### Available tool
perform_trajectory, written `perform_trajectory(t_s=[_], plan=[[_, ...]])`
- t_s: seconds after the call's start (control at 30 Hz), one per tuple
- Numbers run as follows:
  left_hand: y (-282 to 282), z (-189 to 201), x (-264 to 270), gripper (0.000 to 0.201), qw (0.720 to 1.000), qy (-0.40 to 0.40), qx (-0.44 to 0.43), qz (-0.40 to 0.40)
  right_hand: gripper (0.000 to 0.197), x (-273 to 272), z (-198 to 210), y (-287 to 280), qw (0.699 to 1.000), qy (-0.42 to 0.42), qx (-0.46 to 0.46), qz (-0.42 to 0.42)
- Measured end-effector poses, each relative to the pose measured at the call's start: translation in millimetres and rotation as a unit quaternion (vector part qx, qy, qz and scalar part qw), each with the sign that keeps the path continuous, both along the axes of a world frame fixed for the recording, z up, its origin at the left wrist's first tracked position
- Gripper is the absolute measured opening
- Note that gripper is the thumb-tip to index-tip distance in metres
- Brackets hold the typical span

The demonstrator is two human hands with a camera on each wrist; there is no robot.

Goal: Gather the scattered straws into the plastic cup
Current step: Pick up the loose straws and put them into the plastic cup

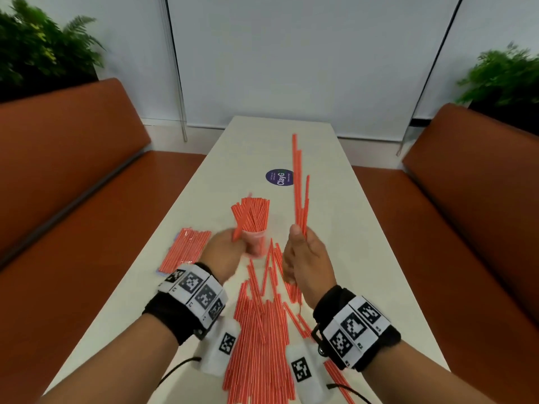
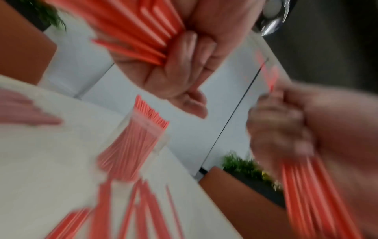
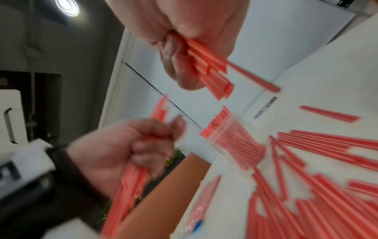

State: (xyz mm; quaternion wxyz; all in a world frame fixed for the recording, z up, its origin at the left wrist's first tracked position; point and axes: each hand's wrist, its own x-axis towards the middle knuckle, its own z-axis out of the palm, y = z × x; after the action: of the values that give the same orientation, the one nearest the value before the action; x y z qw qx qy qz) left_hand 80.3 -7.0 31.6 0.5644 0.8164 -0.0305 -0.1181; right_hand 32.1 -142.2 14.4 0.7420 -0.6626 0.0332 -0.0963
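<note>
A long white table point(image 1: 335, 228) runs up the middle of the frame, and a wide heap of scattered straws point(image 1: 262, 330) is spread along its lower centre. The plastic cup point(image 1: 256, 240), already packed with upright straws, stands at centre. A bundle point(image 1: 300, 193) is clenched upright in the right hand point(image 1: 306, 255), right of the cup and level with it. Another bunch is gripped by the left hand point(image 1: 224, 252), whose fingers lie against the cup's left side, nearer the rim.

Upright straws point(image 1: 253, 212) crowd cup point(image 1: 256, 242) mouth
</note>
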Motion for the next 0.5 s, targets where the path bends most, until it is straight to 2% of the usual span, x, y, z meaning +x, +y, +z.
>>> perform_trajectory(t_s=[0.1,0.2,0.27,0.33,0.43,0.5], plan=[[-4,38,10,0.025,0.980,-0.179,-0.067,0.062,0.028,-8,-14,-3,0.993,0.073,-0.055,0.068],[-13,65,32,0.037,0.960,-0.267,-0.080,0.029,0.024,-12,-21,0,0.987,0.108,-0.040,0.115],[-23,65,45,0.036,0.964,-0.265,-0.019,-0.011,0.028,-9,-23,2,0.984,0.122,-0.024,0.124],[-31,50,51,0.032,0.975,-0.217,0.036,-0.036,0.028,-4,-26,2,0.984,0.138,-0.024,0.111],[-32,18,49,0.030,0.988,-0.150,0.026,-0.034,0.029,1,-31,-5,0.983,0.160,-0.029,0.083],[-29,4,45,0.028,0.988,-0.152,0.030,-0.012,0.030,2,-36,-12,0.983,0.168,-0.026,0.065]])
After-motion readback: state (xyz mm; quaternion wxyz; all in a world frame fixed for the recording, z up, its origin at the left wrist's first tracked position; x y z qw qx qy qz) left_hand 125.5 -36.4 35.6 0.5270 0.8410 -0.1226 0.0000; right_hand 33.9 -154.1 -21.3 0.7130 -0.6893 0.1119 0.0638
